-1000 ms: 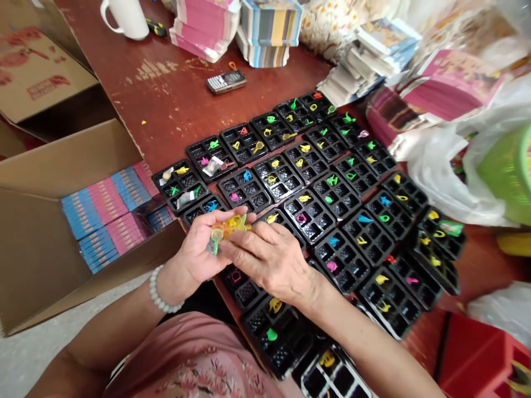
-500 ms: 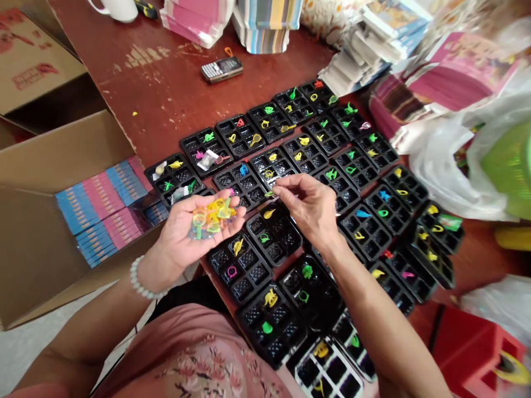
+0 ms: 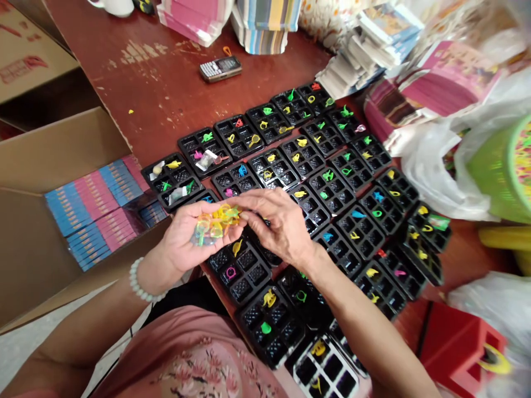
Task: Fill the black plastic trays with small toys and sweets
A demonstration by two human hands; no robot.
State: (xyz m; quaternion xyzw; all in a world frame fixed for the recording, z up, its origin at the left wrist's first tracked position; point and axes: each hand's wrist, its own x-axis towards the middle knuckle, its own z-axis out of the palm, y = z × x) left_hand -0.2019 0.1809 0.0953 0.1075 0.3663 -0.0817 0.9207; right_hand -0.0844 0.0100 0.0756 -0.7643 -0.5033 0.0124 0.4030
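Note:
My left hand (image 3: 176, 243) is cupped palm up and bears a small heap of see-through plastic trinkets (image 3: 215, 221), yellow, orange and greenish. Over its fingertips, my right hand (image 3: 280, 226) has thumb and fingers drawn together at the heap's right edge. Whatever lies between those fingertips is hidden. Beneath and around the hands, black compartment trays (image 3: 258, 273) stand in rows, many holding small coloured trinkets such as a yellow figure (image 3: 269, 298) and a magenta ring (image 3: 230, 272). My right hand and forearm cover parts of several trays.
A cardboard box (image 3: 25, 237) with blue and pink packs stands left of the table (image 3: 157, 94). Behind the trays lies a keypad phone (image 3: 219, 68). Stacked cards (image 3: 352, 66), a white plastic bag (image 3: 431, 177), a green basket (image 3: 493, 166) and a red container (image 3: 456, 342) line the right.
My right hand has moved left and slightly down, from above the trays to the heap in my left palm. The small green piece seen in its fingertips no longer shows there.

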